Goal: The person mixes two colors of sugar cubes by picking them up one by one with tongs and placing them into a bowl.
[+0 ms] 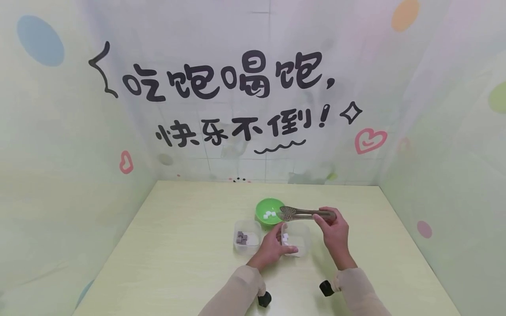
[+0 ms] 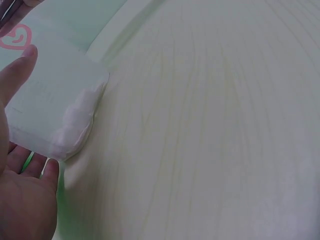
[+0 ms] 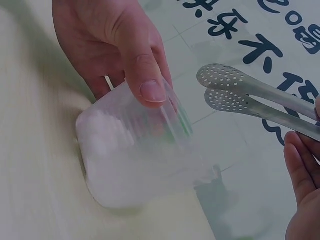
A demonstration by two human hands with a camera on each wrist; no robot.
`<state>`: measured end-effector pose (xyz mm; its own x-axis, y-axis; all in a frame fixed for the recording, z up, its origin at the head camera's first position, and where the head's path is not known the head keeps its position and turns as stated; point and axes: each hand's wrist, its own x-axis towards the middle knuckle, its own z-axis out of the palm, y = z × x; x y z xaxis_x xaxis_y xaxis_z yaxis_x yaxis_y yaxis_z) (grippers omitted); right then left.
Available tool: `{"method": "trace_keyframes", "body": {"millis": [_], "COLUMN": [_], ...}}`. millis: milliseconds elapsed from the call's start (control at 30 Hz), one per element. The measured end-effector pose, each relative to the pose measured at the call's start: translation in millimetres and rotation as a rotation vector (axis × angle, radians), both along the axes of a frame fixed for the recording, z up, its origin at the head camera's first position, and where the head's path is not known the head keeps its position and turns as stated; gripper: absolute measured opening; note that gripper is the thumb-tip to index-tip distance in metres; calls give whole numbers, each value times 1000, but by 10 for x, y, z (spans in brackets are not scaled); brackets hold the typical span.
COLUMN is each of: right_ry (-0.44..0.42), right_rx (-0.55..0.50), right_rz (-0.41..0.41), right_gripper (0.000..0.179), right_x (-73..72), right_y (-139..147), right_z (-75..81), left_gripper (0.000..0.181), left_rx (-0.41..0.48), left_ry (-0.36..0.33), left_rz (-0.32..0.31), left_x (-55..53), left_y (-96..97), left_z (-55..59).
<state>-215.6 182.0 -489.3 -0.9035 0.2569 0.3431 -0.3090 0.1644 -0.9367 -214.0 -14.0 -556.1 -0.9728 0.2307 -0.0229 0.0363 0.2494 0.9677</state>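
Note:
My left hand (image 1: 272,246) grips a clear plastic container (image 1: 306,244), thumb on the near side and fingers on the far side. White cubes (image 1: 285,238) are bunched at its left end in the head view. My right hand (image 1: 337,233) holds metal tongs (image 1: 304,213) by the handle end. Their perforated tips (image 3: 225,87) lie close together in the right wrist view, with nothing seen between them. In the head view the tips reach over the right rim of a green bowl (image 1: 272,204). Several white cubes (image 1: 269,215) lie in this bowl.
A second clear container (image 1: 256,239) holding several grey-brown cubes (image 1: 241,238) stands left of my left hand. All of it is on a pale wooden table (image 1: 178,237). Printed fabric walls (image 1: 205,162) enclose the back and both sides.

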Motion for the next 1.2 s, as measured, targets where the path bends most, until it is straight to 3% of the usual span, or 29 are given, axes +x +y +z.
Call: {"method": "trace_keyframes", "body": {"millis": [267, 400, 667, 900, 1200], "right_ry": [-1, -13, -11, -4, 8], "right_rx": [45, 58, 87, 104, 197], "right_rz": [33, 39, 37, 82, 91], "right_gripper": [26, 25, 24, 25, 26], "right_x": [281, 338, 377, 353, 356], "right_y": [45, 91, 198, 186, 121], "right_z": [229, 233, 126, 78, 64], "left_gripper": [96, 98, 99, 98, 95], "left_rx": [-6, 0, 29, 56, 48], "left_ry": [6, 2, -1, 4, 21], "left_rz": [6, 6, -7, -18, -24], "left_x": [-33, -39, -32, -28, -27], "left_y": [-3, 4, 24, 5, 3], "left_z": [-23, -14, -24, -23, -24]}}
